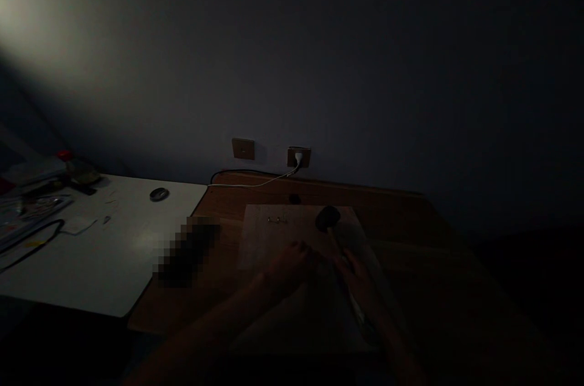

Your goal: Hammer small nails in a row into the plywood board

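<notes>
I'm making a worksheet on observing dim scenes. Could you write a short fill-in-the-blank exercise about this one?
1. Of the left hand and the right hand, the one on the handle of the mallet is the ____ one.
2. Of the two wall plates, the one without a plug is on the ____ in the picture.
3. The colour of the tabletop beneath the ring-shaped item is ____.

Missing words: right; left; white.

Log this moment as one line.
right hand: on mallet | left hand: over board, grip unclear | light: dim
</notes>
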Available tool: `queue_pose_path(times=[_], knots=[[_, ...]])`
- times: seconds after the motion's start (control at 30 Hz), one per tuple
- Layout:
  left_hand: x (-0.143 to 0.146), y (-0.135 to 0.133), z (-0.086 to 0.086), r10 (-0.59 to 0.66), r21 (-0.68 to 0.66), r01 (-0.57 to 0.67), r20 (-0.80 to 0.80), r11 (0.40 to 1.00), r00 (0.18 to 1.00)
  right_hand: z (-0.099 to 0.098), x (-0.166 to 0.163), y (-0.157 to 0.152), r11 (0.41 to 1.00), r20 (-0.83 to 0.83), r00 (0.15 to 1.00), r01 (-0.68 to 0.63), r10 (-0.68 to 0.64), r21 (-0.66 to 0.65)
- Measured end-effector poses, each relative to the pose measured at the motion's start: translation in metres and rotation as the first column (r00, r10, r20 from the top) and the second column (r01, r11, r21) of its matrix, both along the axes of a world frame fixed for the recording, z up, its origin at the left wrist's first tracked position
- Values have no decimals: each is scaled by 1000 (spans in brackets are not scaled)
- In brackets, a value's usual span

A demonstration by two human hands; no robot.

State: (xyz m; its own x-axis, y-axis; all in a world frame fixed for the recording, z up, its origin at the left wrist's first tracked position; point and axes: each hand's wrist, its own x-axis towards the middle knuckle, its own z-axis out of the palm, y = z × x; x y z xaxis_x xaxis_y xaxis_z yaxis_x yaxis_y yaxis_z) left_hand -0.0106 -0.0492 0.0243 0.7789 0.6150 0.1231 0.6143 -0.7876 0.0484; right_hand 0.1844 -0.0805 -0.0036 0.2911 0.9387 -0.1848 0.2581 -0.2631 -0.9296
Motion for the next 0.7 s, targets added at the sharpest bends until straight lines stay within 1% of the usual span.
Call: queue_pose_path(times=[0.1, 0.17, 0.23, 0.27, 0.33, 0.4, 0.43, 0.47, 0.57, 0.63, 0.7], knots=[[7, 2, -1, 27, -7, -27, -17, 1000, 999, 1, -2, -1, 1000, -20, 1000, -1, 0, -26], [0, 12, 1, 50, -25, -49, 42, 999, 998, 3, -3, -3, 998, -39, 999, 8, -11, -56], [-14, 30, 4, 135, -63, -127, 152, 990, 979, 6, -4, -5, 993, -71, 997, 5, -14, -115], [-23, 40, 4, 208, -93, -191, 223, 977, 952, 7, -5, -6, 990, -88, 996, -4, -8, -141], [-41, 60, 2, 367, -164, -329, 385, 930, 847, 9, -7, -8, 987, -113, 994, -25, 7, -156], [-55, 75, -5, 453, -239, -385, 487, 891, 747, 10, -8, -8, 990, -132, 991, -40, 22, -135], [-59, 80, -10, 466, -267, -382, 506, 885, 726, 10, -9, -9, 991, -141, 990, -46, 28, -125], [-61, 84, -15, 467, -286, -370, 510, 884, 722, 11, -9, -8, 992, -150, 988, -54, 37, -116], [-62, 87, -30, 456, -298, -348, 500, 889, 737, 13, -9, -8, 992, -159, 986, -67, 50, -109], [-61, 86, -36, 455, -288, -354, 499, 890, 737, 14, -10, -8, 992, -163, 986, -60, 41, -110], [-60, 85, -38, 456, -281, -360, 492, 890, 742, 14, -9, -9, 991, -168, 986, -44, 23, -123]])
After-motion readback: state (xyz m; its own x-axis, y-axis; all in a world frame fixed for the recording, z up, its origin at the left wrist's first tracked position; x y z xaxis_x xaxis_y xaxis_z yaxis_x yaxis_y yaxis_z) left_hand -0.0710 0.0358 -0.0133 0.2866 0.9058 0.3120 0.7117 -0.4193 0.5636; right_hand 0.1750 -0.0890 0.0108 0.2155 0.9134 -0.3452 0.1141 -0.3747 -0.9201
